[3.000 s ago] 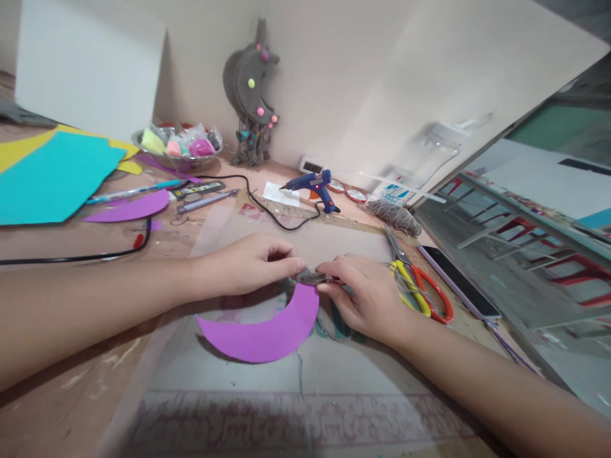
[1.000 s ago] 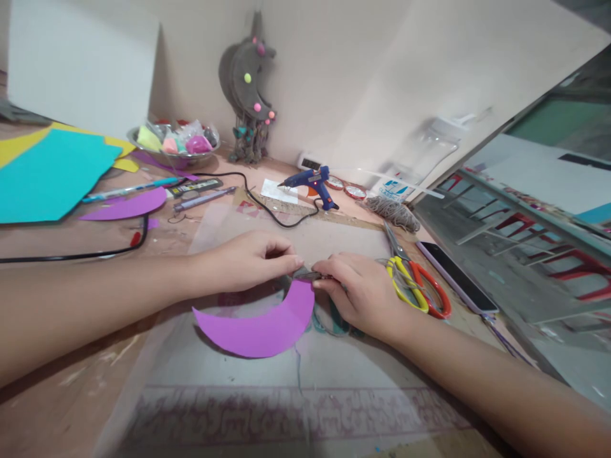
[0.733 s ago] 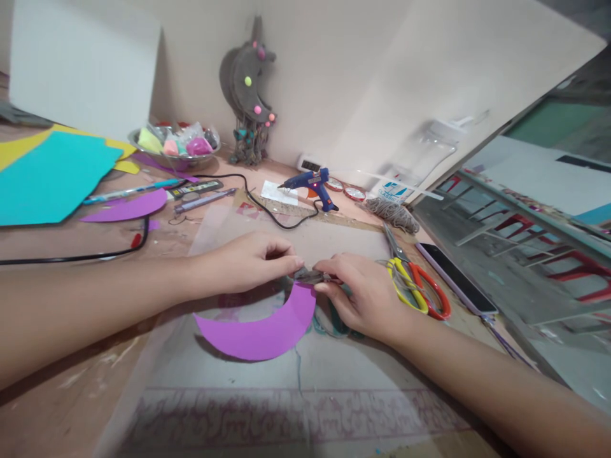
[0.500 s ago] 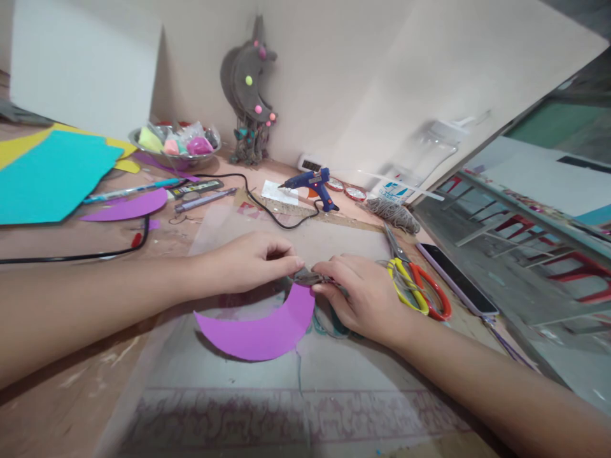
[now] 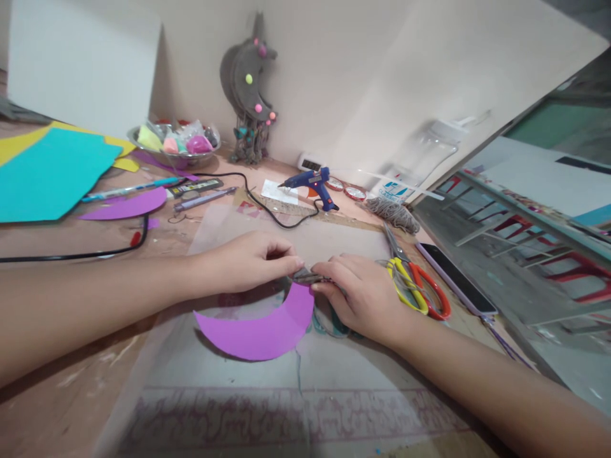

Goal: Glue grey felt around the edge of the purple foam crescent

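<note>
A purple paper crescent lies on a clear plastic sheet over the table. My left hand has its fingers pinched together at the crescent's upper tip. My right hand faces it, closed on a small metal tool whose tip meets the same spot. Teal handles show under my right palm; I cannot tell if they belong to that tool. What my left fingers pinch is hidden.
Yellow and red scissors and a phone lie right of my right hand. A blue glue gun with its black cord, pens, a second purple crescent, teal paper, a bowl and a grey moon ornament stand behind.
Both hands stay at the crescent's tip with the tool. Only slight shifts of the view and the crescent show.
</note>
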A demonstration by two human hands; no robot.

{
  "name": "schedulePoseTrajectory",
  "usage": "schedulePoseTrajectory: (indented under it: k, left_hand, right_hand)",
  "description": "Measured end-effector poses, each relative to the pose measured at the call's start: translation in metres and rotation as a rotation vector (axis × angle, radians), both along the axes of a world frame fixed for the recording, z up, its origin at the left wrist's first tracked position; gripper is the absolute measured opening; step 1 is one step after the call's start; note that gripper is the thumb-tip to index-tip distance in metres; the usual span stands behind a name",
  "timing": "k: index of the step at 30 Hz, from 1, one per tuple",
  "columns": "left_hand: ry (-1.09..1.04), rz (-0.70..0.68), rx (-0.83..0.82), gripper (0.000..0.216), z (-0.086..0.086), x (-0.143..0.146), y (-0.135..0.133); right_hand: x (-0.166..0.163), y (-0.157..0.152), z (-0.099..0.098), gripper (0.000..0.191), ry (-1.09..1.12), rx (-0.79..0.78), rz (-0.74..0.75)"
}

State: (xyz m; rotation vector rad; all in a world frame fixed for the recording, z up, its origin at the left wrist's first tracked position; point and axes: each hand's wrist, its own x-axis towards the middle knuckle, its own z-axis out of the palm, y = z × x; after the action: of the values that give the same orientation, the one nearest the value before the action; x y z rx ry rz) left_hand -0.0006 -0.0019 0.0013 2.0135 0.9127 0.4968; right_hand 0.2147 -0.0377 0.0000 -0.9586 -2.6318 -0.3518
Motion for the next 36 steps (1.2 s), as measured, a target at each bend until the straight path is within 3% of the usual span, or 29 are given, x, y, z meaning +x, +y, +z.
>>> schedulePoseTrajectory:
  k: [8,23,36]
  left_hand:
    - [-0.015,-0.008,-0.001,0.032,-0.0002,-0.0006,-0.0003]
    - [-0.006,0.008,-0.028,0.030,0.0022,0.0002,-0.0008]
    - [0.002,-0.002,-0.029,0.029,-0.0010,0.0001,0.0008]
  right_hand:
    - [0.0021,0.0002,-0.0013,0.020,0.067,-0.102,0.023]
    - [-0.0006,-0.0017,0.0010,0.021,-0.064,0.049,-0.024]
    - [-0.0026,-0.0013,0.0020,0.025,-0.059,0.065,-0.023]
